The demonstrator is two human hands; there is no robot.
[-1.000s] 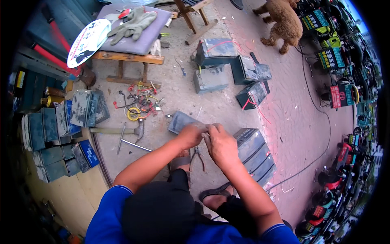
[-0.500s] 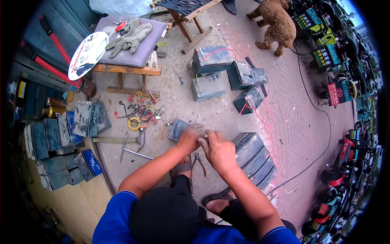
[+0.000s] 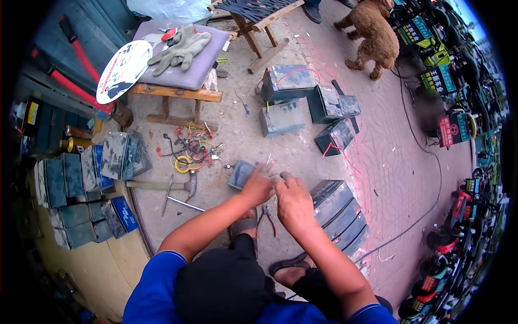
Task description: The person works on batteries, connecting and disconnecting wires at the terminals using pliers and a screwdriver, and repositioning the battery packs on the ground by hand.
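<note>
My left hand (image 3: 259, 187) and my right hand (image 3: 294, 201) meet in front of me, fingers bent and closed together at the tips. Whatever they pinch is too small and blurred to make out. Just beyond my left hand, a small grey battery (image 3: 240, 174) sits on the ground, partly covered by that hand. Pliers (image 3: 266, 220) with dark handles lie below my hands, near my sandalled foot. To the right of my right hand stands a row of several dark batteries (image 3: 341, 211).
On the left lie a claw hammer (image 3: 156, 185), a T-handled rod (image 3: 183, 203) and a tangle of wires (image 3: 189, 151). Further batteries (image 3: 288, 81) stand ahead. A padded stool (image 3: 178, 93) carries gloves (image 3: 183, 47). A brown dog (image 3: 372, 35) is at far right, near parked scooters (image 3: 431, 237).
The whole view has shifted slightly, with the ground things a little right and down. My left fingers have bent inward from a flatter pose; both hands remain together.
</note>
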